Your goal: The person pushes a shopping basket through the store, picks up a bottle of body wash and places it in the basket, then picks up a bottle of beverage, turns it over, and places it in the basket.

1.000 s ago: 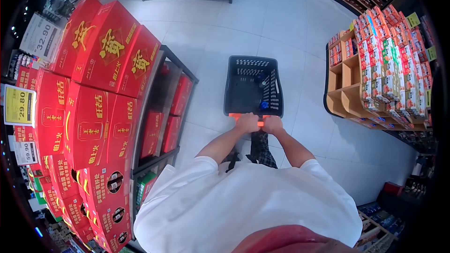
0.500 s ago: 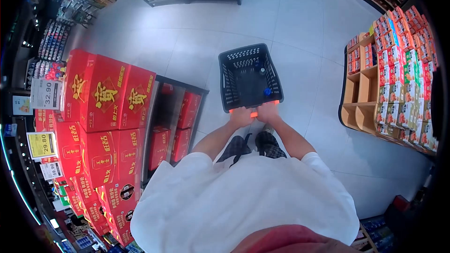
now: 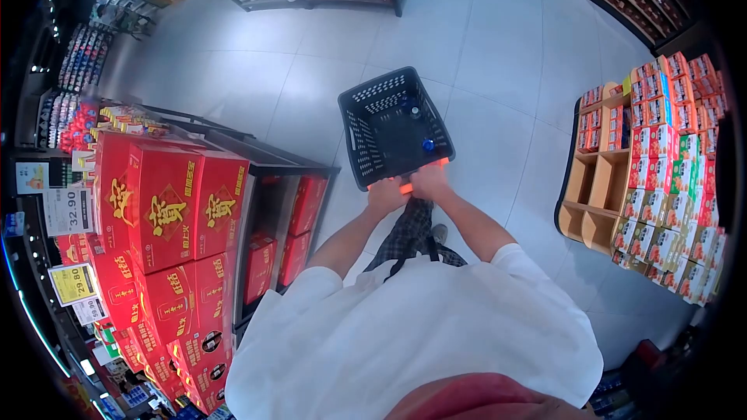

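A dark grey plastic basket (image 3: pixel 366 144) with perforated walls stands out in front of me, a little tilted to the left. My left hand (image 3: pixel 387 195) is closed round the left part of its orange handle (image 3: pixel 406 187). Close beside it, my right hand (image 3: pixel 429 180) grips the right part of the same handle. Inside the basket lie bottles, one with a blue cap (image 3: pixel 428 145) near the handle and another with a pale cap (image 3: pixel 415 112) farther off. The undersides of both hands are hidden.
Stacked red boxes (image 3: pixel 167 214) stand on a dark-framed shelf (image 3: pixel 331 179) close on my left. On the right is a wooden display (image 3: pixel 580 179) with boxed goods (image 3: pixel 654 179). Ahead are a bottle shelf (image 3: pixel 334 4) and a curved rack (image 3: pixel 634 0).
The basket and both hands have shifted left in view, and the basket has turned slightly. The left shelf and right display sit lower in view. My legs have changed position. Both hands keep their grip.
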`<state>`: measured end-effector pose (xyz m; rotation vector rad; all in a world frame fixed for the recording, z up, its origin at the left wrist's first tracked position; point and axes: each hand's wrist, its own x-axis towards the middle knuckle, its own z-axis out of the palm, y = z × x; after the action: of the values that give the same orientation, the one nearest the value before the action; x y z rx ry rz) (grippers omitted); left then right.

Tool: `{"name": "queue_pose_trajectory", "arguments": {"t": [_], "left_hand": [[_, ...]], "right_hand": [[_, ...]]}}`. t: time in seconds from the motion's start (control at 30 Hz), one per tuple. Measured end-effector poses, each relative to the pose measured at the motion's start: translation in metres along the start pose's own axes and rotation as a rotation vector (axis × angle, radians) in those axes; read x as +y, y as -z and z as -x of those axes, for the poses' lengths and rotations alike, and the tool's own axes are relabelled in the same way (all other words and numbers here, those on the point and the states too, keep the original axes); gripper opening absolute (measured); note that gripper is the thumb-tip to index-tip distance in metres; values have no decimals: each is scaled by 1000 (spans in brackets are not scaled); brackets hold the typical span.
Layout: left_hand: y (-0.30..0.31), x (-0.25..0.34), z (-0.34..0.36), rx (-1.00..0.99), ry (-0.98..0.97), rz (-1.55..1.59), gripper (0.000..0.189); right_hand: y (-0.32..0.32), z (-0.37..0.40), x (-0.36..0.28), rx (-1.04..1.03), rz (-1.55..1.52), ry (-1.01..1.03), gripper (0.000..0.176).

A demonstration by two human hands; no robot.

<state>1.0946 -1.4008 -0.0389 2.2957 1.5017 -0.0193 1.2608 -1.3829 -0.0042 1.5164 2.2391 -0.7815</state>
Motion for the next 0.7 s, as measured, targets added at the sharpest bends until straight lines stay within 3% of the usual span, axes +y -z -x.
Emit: {"name": "queue_pose_trajectory", "arguments": {"t": [0.23,0.53,0.7], "left_hand": [[28,-43,-74,70,22,31,43],[76,-81,-153,-92,131,97,42],[77,-104,-185,-67,116,101,41]], "right_hand": [[42,-87,20,-3,63,46,23],[91,-175,40,-18,134,50,23],[111,-213,51,0,174,114,21]]}}
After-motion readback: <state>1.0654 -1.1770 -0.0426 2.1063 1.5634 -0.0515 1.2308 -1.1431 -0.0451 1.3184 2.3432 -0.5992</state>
